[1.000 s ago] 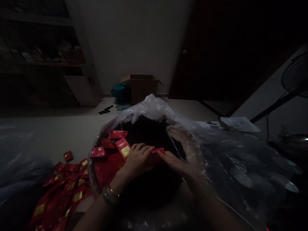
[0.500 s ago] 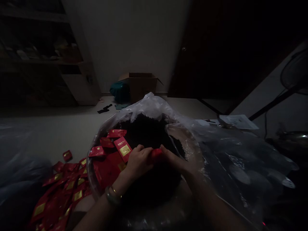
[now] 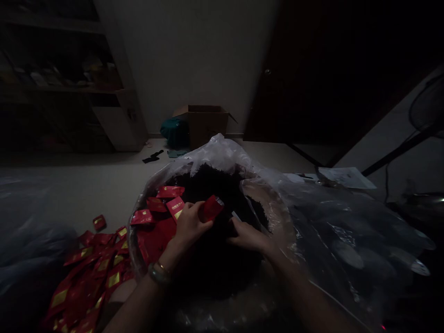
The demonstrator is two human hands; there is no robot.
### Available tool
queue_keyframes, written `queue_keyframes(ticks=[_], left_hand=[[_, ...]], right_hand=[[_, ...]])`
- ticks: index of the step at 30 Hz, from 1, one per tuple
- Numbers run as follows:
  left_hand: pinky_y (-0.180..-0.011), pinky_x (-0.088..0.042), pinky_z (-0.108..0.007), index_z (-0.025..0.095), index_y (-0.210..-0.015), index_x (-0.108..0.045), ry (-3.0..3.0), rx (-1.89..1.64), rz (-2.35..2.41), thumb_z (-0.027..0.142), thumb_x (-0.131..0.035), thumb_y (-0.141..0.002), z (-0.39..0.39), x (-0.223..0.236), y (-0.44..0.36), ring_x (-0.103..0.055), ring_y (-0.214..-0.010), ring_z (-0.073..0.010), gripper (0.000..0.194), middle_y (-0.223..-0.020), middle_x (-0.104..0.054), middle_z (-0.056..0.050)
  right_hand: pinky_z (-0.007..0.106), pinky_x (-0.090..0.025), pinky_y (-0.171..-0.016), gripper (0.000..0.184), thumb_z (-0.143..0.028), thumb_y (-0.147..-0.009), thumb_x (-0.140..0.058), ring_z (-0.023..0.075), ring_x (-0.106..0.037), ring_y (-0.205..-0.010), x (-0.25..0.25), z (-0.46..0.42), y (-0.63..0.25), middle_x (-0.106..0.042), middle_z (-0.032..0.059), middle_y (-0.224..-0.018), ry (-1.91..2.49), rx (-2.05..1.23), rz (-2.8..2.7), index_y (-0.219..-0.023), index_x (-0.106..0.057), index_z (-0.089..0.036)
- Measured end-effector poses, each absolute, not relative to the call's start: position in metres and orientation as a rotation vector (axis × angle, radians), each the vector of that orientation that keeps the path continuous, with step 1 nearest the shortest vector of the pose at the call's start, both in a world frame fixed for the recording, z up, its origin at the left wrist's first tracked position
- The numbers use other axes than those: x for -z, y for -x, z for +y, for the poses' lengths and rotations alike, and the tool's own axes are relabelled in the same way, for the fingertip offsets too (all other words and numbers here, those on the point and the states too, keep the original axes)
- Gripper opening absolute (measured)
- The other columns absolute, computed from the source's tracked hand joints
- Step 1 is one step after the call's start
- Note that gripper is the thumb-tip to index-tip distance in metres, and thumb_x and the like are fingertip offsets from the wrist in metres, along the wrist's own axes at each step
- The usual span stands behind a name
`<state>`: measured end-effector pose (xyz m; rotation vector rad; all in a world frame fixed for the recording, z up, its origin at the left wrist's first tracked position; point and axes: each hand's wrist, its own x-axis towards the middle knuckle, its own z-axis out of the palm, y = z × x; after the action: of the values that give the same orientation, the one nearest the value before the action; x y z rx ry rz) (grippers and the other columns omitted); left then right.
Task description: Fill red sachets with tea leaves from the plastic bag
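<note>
My left hand (image 3: pixel 191 221) is closed around a small red packet (image 3: pixel 212 208), whose silvery top end points up and right. To its right, my right hand (image 3: pixel 244 235) is pinched around a thin, pale, flat piece (image 3: pixel 236 216), too dim to identify. Both hands are above a heap of dark, dry, leaf-like material (image 3: pixel 211 180) in a round container lined with clear plastic (image 3: pixel 222 150). Beside my left hand, several red packets with gold labels (image 3: pixel 169 191) lie at the container's left side.
More red packets (image 3: pixel 83 277) are piled on the floor at the left. Clear plastic sheeting (image 3: pixel 347 240) spreads to the right. An open cardboard box (image 3: pixel 208 125) and a teal bag (image 3: pixel 174 132) stand by the wall. Shelves (image 3: pixel 69 88) are at the left, papers (image 3: pixel 347 177) at the right.
My hands have moved apart from the red packet they both touched. The left keeps it, now tilted with its end showing; the right has shifted away with a pale piece showing at its fingers.
</note>
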<state>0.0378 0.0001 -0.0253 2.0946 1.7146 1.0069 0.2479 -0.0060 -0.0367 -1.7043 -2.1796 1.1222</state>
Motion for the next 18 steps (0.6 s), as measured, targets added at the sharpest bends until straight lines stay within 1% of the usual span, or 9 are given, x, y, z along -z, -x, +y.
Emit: queue_keyframes(ticks=[3,5,6,7,9,12,14,16,18], left_hand=[[-0.071,-0.05,-0.033,0.016,-0.108,-0.063,-2.088,-0.995,1.727,0.029,-0.075,-0.064,0.0,0.026,-0.038,-0.057,-0.08,-0.0199,0.047,-0.086,-0.057,-0.004],[-0.071,-0.05,-0.032,0.017,-0.109,-0.063,-2.081,-0.999,1.729,0.029,-0.076,-0.064,0.0,0.026,-0.038,-0.057,-0.078,-0.0192,0.049,-0.086,-0.057,-0.003],[-0.071,-0.05,-0.032,0.018,-0.11,-0.063,-2.079,-1.0,1.728,0.028,-0.076,-0.063,0.0,0.026,-0.038,-0.057,-0.078,-0.0188,0.049,-0.086,-0.057,-0.003],[-0.07,-0.05,-0.032,0.018,-0.11,-0.063,-2.077,-1.0,1.726,0.027,-0.075,-0.063,0.0,0.026,-0.038,-0.057,-0.078,-0.0185,0.049,-0.086,-0.057,-0.003],[-0.071,-0.05,-0.031,0.018,-0.109,-0.062,-2.074,-0.995,1.72,0.026,-0.074,-0.064,0.0,0.026,-0.038,-0.058,-0.078,-0.0183,0.047,-0.085,-0.057,-0.002],[-0.071,-0.05,-0.032,0.017,-0.108,-0.062,-2.072,-0.967,1.72,0.027,-0.073,-0.065,0.0,0.025,-0.039,-0.059,-0.08,-0.0198,0.046,-0.086,-0.059,-0.004],[-0.073,-0.05,-0.034,0.016,-0.109,-0.061,-2.073,-0.934,1.731,0.029,-0.072,-0.065,0.0,0.025,-0.04,-0.06,-0.083,-0.0222,0.047,-0.089,-0.061,-0.006],[-0.075,-0.05,-0.035,0.014,-0.116,-0.056,-2.066,-0.913,1.75,0.031,-0.071,-0.067,0.0,0.024,-0.041,-0.061,-0.089,-0.0248,0.054,-0.095,-0.063,-0.009],[-0.076,-0.05,-0.036,0.013,-0.129,-0.046,-2.05,-0.879,1.784,0.034,-0.069,-0.069,-0.002,0.023,-0.042,-0.062,-0.091,-0.0268,0.068,-0.101,-0.064,-0.012]], right_hand=[[0.041,-0.042,-0.089,0.103,-0.024,-0.052,-0.083,0.0348,-0.054,-0.112,0.043,-0.006,-0.247,-0.046,0.0207,-0.133,1.822,-1.021,-2.233,-0.142,-0.033,-0.017],[0.048,-0.039,-0.094,0.127,-0.024,-0.044,-0.087,0.0418,-0.043,-0.123,0.048,-0.007,-0.244,-0.03,0.0247,-0.145,1.921,-0.975,-2.272,-0.149,-0.016,-0.02],[0.05,-0.038,-0.095,0.133,-0.023,-0.042,-0.088,0.0436,-0.039,-0.126,0.051,-0.008,-0.242,-0.025,0.0243,-0.147,1.937,-0.963,-2.288,-0.15,-0.011,-0.022],[0.051,-0.037,-0.095,0.135,-0.022,-0.041,-0.088,0.0438,-0.037,-0.127,0.054,-0.009,-0.239,-0.024,0.0229,-0.148,1.926,-0.949,-2.298,-0.15,-0.008,-0.025],[0.049,-0.038,-0.095,0.131,-0.018,-0.045,-0.085,0.0404,-0.039,-0.125,0.061,-0.011,-0.231,-0.029,0.0191,-0.144,1.846,-0.909,-2.297,-0.15,-0.008,-0.029],[0.044,-0.04,-0.096,0.109,-0.011,-0.055,-0.076,0.0315,-0.046,-0.118,0.066,-0.012,-0.222,-0.041,0.0135,-0.132,1.65,-0.844,-2.242,-0.148,-0.021,-0.028],[0.041,-0.038,-0.099,0.095,-0.011,-0.061,-0.073,0.0277,-0.046,-0.118,0.066,-0.011,-0.219,-0.042,0.0117,-0.129,1.517,-0.832,-2.189,-0.144,-0.03,-0.027],[0.043,-0.035,-0.102,0.098,-0.015,-0.059,-0.076,0.0299,-0.04,-0.125,0.063,-0.01,-0.22,-0.034,0.0135,-0.138,1.508,-0.844,-2.171,-0.145,-0.029,-0.027],[0.049,-0.034,-0.102,0.118,-0.02,-0.05,-0.083,0.0379,-0.032,-0.132,0.061,-0.009,-0.223,-0.02,0.0176,-0.148,1.649,-0.904,-2.197,-0.148,-0.019,-0.028]])
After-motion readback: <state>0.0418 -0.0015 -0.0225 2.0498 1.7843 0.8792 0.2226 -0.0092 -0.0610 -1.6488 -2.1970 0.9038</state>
